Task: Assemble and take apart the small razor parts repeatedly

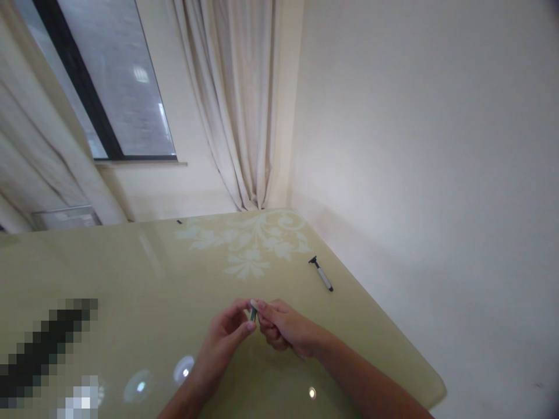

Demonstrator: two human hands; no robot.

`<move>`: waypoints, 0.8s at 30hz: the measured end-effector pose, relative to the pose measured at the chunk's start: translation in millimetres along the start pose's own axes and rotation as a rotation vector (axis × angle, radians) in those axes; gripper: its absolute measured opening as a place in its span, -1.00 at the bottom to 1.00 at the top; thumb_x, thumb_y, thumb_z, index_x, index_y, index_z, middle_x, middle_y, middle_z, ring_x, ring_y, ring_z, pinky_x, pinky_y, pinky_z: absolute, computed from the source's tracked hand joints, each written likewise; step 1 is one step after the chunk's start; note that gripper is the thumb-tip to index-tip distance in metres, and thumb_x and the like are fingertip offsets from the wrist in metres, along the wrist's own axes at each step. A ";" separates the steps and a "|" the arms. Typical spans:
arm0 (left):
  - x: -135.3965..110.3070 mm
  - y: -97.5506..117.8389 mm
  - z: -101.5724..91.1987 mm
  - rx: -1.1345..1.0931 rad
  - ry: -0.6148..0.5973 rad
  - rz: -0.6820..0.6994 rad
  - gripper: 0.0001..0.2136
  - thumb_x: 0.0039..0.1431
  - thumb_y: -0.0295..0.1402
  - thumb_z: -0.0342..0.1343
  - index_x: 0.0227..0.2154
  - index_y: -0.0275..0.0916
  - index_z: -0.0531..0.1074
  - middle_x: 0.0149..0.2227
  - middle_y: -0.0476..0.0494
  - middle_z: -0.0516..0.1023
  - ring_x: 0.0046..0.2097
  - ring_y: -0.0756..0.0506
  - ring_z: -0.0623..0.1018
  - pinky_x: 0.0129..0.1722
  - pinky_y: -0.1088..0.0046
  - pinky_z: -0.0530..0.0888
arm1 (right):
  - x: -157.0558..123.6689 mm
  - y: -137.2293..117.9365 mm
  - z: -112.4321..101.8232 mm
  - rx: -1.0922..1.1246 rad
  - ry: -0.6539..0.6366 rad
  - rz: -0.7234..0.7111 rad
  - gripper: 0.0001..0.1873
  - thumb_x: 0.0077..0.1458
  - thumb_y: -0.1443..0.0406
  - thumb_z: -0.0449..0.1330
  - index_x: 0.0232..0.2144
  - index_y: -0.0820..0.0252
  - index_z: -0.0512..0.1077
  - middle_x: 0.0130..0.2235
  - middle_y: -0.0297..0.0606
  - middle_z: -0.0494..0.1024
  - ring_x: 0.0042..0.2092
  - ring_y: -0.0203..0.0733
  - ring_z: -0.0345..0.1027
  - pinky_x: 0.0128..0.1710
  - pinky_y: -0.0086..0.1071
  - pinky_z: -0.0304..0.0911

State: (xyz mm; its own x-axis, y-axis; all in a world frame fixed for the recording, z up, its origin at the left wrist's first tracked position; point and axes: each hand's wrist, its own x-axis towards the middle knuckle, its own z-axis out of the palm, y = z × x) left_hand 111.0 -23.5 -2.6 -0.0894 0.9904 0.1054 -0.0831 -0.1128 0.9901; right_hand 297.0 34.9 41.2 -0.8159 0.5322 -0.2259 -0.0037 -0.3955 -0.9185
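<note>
A small, narrow piece with a pale end and a dark greenish face [253, 313] is between my two hands, just over the table. It could be a razor head, but it is too small to be sure. My left hand [225, 333] pinches it between thumb and forefinger. From the other side, my right hand [286, 327] grips it with the thumb on top and the other fingers curled under. A thin greyish tip shows below the right hand; whether it belongs to the same piece is hidden. Beyond the right hand lies a razor [323, 276] with a grey and black handle.
The glossy pale table [144, 314] has a white floral pattern near its far corner. A small black bit [179, 222] lies by the far edge. A white wall [419, 174] borders the table's right side. Curtains [244, 99] and a window [117, 75] are behind.
</note>
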 end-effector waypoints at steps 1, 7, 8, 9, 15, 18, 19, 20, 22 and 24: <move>0.2 0.0 -0.2 -0.001 0.002 -0.001 -0.58 0.00 -0.05 0.43 -0.12 -0.17 0.67 -0.40 -0.05 0.52 -0.32 -0.08 0.45 -0.30 0.47 0.41 | 1.0 0.7 -0.8 -0.020 0.019 -0.008 -0.35 0.24 -0.25 0.13 -0.51 0.12 0.10 -0.61 -0.62 0.04 -0.63 -0.48 -0.24 -0.63 -0.42 -0.36; 1.4 0.7 -1.8 0.007 -0.006 -0.016 -0.57 0.00 -0.06 0.44 -0.11 -0.18 0.67 -0.37 -0.06 0.54 -0.31 -0.09 0.47 -0.27 0.45 0.43 | -0.2 0.0 1.7 -0.053 0.046 -0.033 -0.35 0.23 -0.25 0.14 -0.52 0.11 0.10 -0.62 -0.62 0.02 -0.62 -0.48 -0.25 -0.63 -0.41 -0.36; 1.8 1.0 -1.9 0.005 -0.007 -0.019 -0.56 0.00 -0.05 0.43 -0.10 -0.18 0.66 -0.39 -0.05 0.54 -0.30 -0.09 0.48 -0.26 0.45 0.43 | -1.6 -0.7 3.7 -0.022 0.011 -0.017 -0.35 0.21 -0.25 0.16 -0.51 0.11 0.09 -0.61 -0.63 0.01 -0.62 -0.48 -0.26 -0.63 -0.41 -0.37; 2.1 1.4 -1.8 -0.001 -0.007 -0.021 -0.56 0.01 -0.05 0.43 -0.09 -0.17 0.66 -0.40 -0.05 0.54 -0.30 -0.10 0.48 -0.25 0.44 0.44 | -2.9 -1.5 5.6 0.014 -0.036 0.002 -0.35 0.20 -0.25 0.19 -0.49 0.11 0.10 -0.61 -0.64 -0.01 -0.62 -0.48 -0.28 -0.63 -0.41 -0.39; 1.3 1.5 -1.1 -0.038 -0.025 -0.024 -0.56 -0.01 -0.03 0.43 -0.12 -0.17 0.67 -0.43 -0.04 0.52 -0.33 -0.09 0.47 -0.25 0.43 0.44 | -2.7 -1.6 4.5 0.009 -0.034 -0.042 -0.35 0.23 -0.23 0.18 -0.51 0.11 0.09 -0.62 -0.63 -0.02 -0.63 -0.47 -0.29 -0.64 -0.41 -0.40; 0.9 1.3 -1.7 -0.035 -0.037 -0.015 -0.59 0.01 -0.03 0.42 -0.14 -0.16 0.67 -0.44 -0.03 0.51 -0.33 -0.08 0.47 -0.25 0.44 0.44 | -1.0 -0.7 3.3 -0.060 0.058 -0.089 -0.35 0.24 -0.23 0.15 -0.52 0.12 0.11 -0.62 -0.61 0.01 -0.62 -0.47 -0.25 -0.64 -0.41 -0.36; 0.9 1.5 -1.8 -0.041 -0.037 -0.015 -0.59 0.01 -0.03 0.42 -0.14 -0.16 0.68 -0.43 -0.03 0.52 -0.32 -0.09 0.47 -0.24 0.44 0.44 | -1.3 -0.8 4.0 -0.053 0.037 -0.072 -0.36 0.23 -0.24 0.16 -0.51 0.12 0.11 -0.61 -0.62 0.00 -0.62 -0.47 -0.26 -0.64 -0.42 -0.36; 1.0 1.7 -1.8 -0.048 -0.035 -0.017 -0.59 0.01 -0.03 0.42 -0.13 -0.15 0.67 -0.42 -0.04 0.53 -0.30 -0.10 0.48 -0.23 0.44 0.44 | -1.8 -1.2 5.0 -0.036 -0.001 -0.045 -0.36 0.21 -0.24 0.17 -0.50 0.12 0.12 -0.60 -0.62 0.00 -0.62 -0.47 -0.26 -0.63 -0.42 -0.36; 1.1 1.5 -1.6 -0.051 -0.027 -0.022 -0.59 0.02 -0.04 0.42 -0.11 -0.15 0.67 -0.40 -0.05 0.54 -0.27 -0.11 0.49 -0.22 0.43 0.44 | -3.0 -2.5 6.1 -0.018 -0.057 0.001 -0.36 0.18 -0.25 0.20 -0.48 0.12 0.13 -0.58 -0.62 0.00 -0.61 -0.47 -0.26 -0.62 -0.44 -0.35; 0.9 -0.1 -1.3 -0.042 -0.024 -0.028 -0.58 0.04 -0.04 0.41 -0.09 -0.15 0.66 -0.41 -0.04 0.53 -0.26 -0.12 0.49 -0.23 0.44 0.42 | -3.3 -3.5 4.3 -0.058 -0.016 -0.013 -0.35 0.19 -0.26 0.18 -0.50 0.12 0.13 -0.59 -0.61 0.02 -0.61 -0.47 -0.24 -0.62 -0.44 -0.34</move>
State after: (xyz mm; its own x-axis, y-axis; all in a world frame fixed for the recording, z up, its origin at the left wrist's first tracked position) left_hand 109.6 -22.7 -2.7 -0.0625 0.9948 0.0808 -0.1271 -0.0883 0.9880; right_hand 297.2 31.3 46.5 -0.8251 0.5249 -0.2090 0.0185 -0.3446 -0.9386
